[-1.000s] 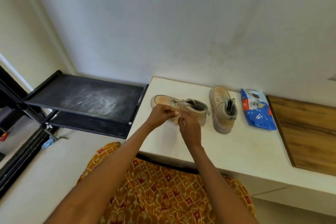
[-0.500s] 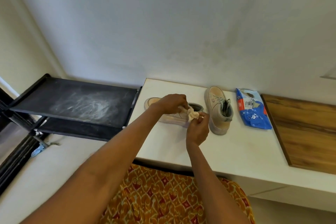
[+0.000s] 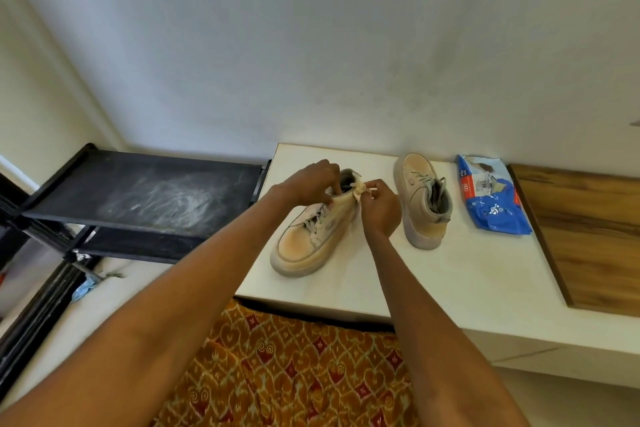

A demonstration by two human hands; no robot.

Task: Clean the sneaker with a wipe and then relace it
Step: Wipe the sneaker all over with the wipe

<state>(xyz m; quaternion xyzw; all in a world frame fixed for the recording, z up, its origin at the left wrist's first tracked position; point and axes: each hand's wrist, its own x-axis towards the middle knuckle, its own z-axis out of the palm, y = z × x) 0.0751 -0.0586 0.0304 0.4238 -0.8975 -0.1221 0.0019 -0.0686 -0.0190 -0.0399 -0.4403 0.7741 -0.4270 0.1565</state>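
A beige sneaker (image 3: 304,243) stands on the white table (image 3: 450,274) with its toe pointing toward me and its grey laces threaded. My left hand (image 3: 308,184) grips the sneaker's collar near the heel. My right hand (image 3: 379,206) pinches a crumpled whitish wipe (image 3: 358,188) against the heel's outer side. A second beige sneaker (image 3: 424,201) stands upright to the right, its toe pointing away from me. A blue wipe packet (image 3: 491,198) lies flat further right.
A black shelf rack (image 3: 145,194) with a dusty top stands left of the table. A wooden board (image 3: 588,236) lies on the table's right part. The white wall rises just behind. Orange patterned cloth (image 3: 294,367) covers my lap below the table edge.
The sneaker has been turned from lying sideways to toe pointing toward me. Both hands moved from the laces to the heel collar, and the wipe now shows in my right hand.
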